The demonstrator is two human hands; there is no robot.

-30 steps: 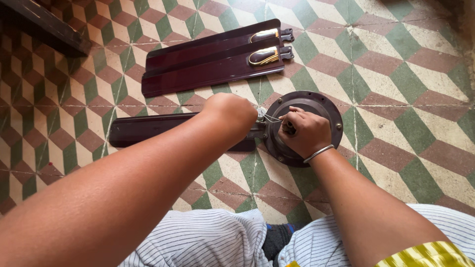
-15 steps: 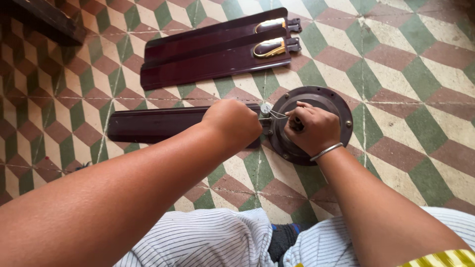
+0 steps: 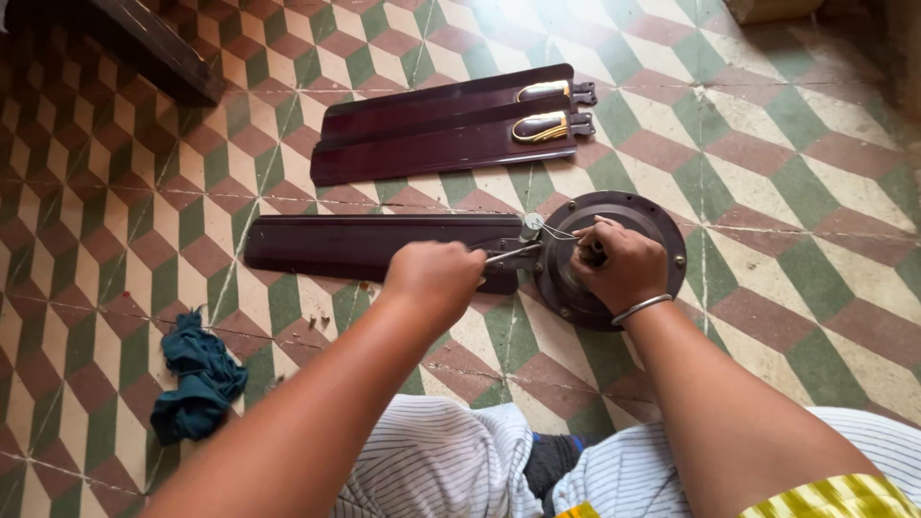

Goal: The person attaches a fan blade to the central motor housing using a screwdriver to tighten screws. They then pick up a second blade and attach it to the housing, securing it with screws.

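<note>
A round dark brown fan motor housing [image 3: 652, 216] lies on the tiled floor. One dark maroon fan blade [image 3: 365, 245] reaches left from it. My left hand [image 3: 434, 278] is closed around a metal tool [image 3: 510, 255] whose tip points at the joint between blade and housing. My right hand [image 3: 619, 264] rests closed on the housing's middle, gripping a dark part there; thin grey wires [image 3: 556, 231] run from it to a small pale cylinder [image 3: 531, 226]. A bangle circles my right wrist.
Two loose maroon blades [image 3: 441, 125] with gold trim lie side by side farther back. A crumpled teal cloth [image 3: 200, 374] sits on the floor at left. A dark wooden edge [image 3: 144, 43] crosses the top left. My striped trouser legs [image 3: 432, 460] fill the bottom.
My left hand has pulled back toward me and now shows the metal tool held at the joint. The view has shifted, bringing the teal cloth in. My right hand stays on the housing.
</note>
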